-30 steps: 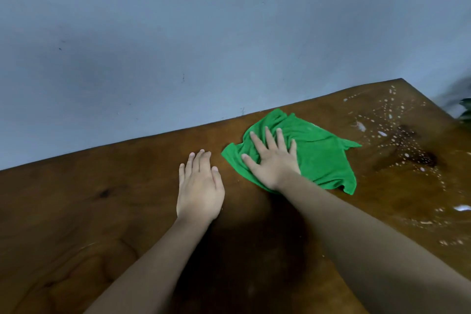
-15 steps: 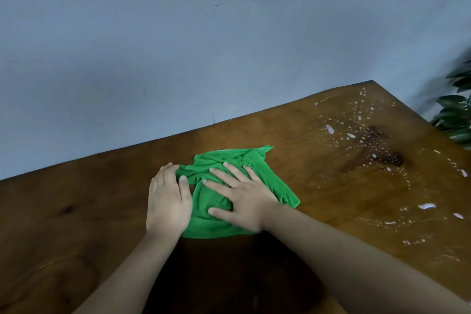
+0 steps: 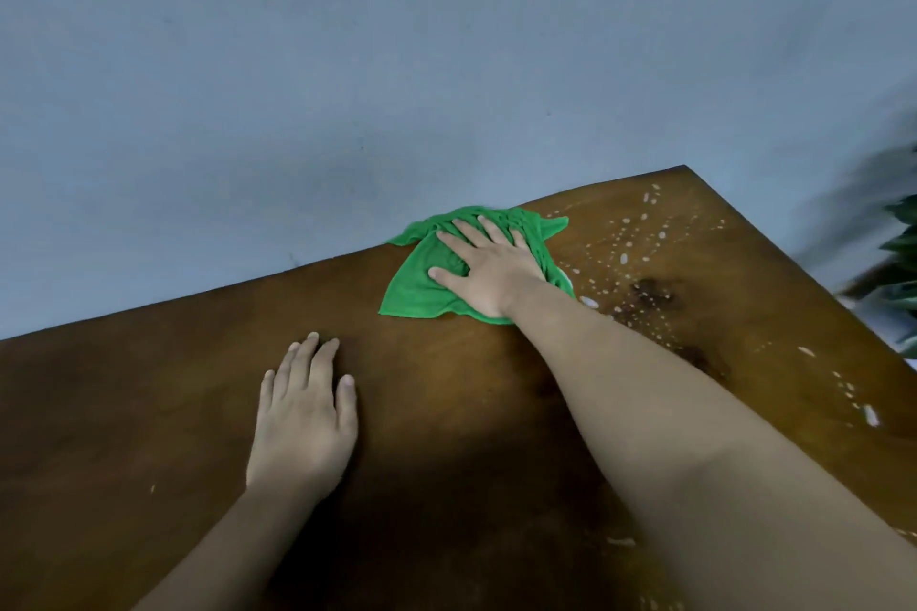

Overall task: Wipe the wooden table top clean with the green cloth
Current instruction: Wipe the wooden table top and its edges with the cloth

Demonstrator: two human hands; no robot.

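A green cloth [image 3: 422,283] lies crumpled on the brown wooden table top [image 3: 149,402], close to the far edge by the wall. My right hand [image 3: 484,270] presses flat on the cloth with fingers spread, arm stretched far forward. My left hand [image 3: 302,417] rests palm down on bare wood, nearer to me and left of the cloth, holding nothing. White droplets and specks [image 3: 625,258] are scattered over the wood right of the cloth, around a dark wet patch [image 3: 650,293].
A pale blue-grey wall [image 3: 397,65] rises right behind the table's far edge. The table's far right corner [image 3: 685,169] is in view. Green plant leaves [image 3: 900,243] stand beyond the right edge. More white specks [image 3: 871,414] lie near that edge.
My right hand has pushed the cloth away from my left hand, up and right toward the far edge and the white droplets. My left hand stays flat on the wood.
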